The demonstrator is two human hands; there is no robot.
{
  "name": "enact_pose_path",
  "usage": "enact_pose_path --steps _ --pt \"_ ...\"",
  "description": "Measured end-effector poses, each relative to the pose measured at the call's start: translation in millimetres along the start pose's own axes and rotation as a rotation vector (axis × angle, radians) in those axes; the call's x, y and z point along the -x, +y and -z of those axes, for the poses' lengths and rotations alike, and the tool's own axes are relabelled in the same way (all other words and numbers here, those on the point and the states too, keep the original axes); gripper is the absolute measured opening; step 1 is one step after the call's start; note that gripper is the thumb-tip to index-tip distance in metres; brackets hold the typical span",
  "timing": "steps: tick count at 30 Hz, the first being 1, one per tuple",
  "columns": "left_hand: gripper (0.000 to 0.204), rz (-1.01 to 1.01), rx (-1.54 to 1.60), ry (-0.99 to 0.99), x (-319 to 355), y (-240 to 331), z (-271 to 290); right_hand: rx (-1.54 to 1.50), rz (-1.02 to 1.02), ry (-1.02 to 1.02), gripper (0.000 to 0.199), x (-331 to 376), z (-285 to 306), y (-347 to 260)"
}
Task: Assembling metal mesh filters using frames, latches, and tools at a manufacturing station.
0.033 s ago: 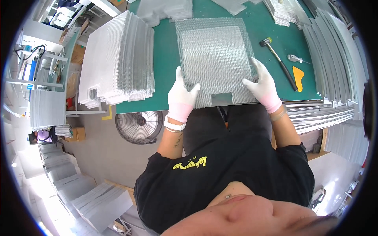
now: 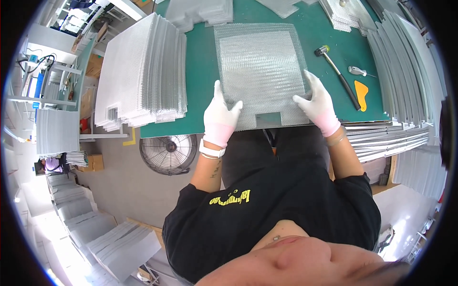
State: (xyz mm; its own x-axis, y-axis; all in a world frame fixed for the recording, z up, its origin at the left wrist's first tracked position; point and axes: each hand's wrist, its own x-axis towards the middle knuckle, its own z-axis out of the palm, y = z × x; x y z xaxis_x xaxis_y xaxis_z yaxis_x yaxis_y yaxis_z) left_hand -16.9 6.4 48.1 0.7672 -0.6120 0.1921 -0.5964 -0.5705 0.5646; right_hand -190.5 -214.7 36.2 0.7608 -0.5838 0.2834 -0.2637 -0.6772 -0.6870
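Observation:
Flat on the green table in front of me lies a silvery metal mesh panel (image 2: 262, 66), with a rectangular notch in its near edge. It looks like layered mesh, a denser piece lying within a wider sheet. My left hand (image 2: 221, 117), in a white glove with a pink cuff, grips its left edge near the front, thumb on top. Gloved the same way, my right hand (image 2: 317, 102) grips the right edge, thumb over the mesh. The fingers of both hands are partly hidden at the edges.
A tall stack of mesh panels (image 2: 138, 71) stands left on the table (image 2: 200, 62). To the right lie a hammer (image 2: 339, 76), a screwdriver (image 2: 360, 71) and an orange scraper (image 2: 361, 95). More panels (image 2: 403, 66) line the right side. A floor fan (image 2: 169, 155) stands below the table's left front.
The far edge of the mesh panel has shifted very slightly toward me. Both hands keep their hold, almost unmoved.

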Motion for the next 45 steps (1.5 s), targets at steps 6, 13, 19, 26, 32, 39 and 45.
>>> enact_pose_path --steps 6,13,19,26,32,39,45 --pt "0.087 0.079 -0.128 -0.129 -5.9 -14.1 -18.6 0.149 0.008 -0.043 0.074 4.5 -21.4 14.0" --pt "0.087 0.041 -0.17 -0.1 -4.2 -20.5 -24.1 0.227 -0.021 -0.089 0.075 3.3 -22.8 11.2" --pt "0.087 0.016 -0.159 -0.055 0.1 -24.3 -27.4 0.244 -0.01 -0.107 0.076 1.9 -20.0 7.8" --pt "0.088 0.026 -0.158 -0.078 -3.8 -22.1 -24.8 0.305 -0.045 -0.168 0.073 -4.8 -17.0 7.0" --pt "0.088 0.135 -0.317 -0.125 -11.8 -5.2 -7.7 0.604 -0.023 -0.317 0.055 -32.8 8.8 -22.4" --pt "0.06 -0.223 -0.457 -0.212 -23.2 -34.8 -29.4 0.288 0.443 0.067 0.046 -212.9 -66.6 -35.5" --pt "0.058 -0.246 -0.417 -0.189 -27.7 -26.4 -27.5 0.242 -0.133 -0.07 0.058 -359.4 -149.6 -52.4"
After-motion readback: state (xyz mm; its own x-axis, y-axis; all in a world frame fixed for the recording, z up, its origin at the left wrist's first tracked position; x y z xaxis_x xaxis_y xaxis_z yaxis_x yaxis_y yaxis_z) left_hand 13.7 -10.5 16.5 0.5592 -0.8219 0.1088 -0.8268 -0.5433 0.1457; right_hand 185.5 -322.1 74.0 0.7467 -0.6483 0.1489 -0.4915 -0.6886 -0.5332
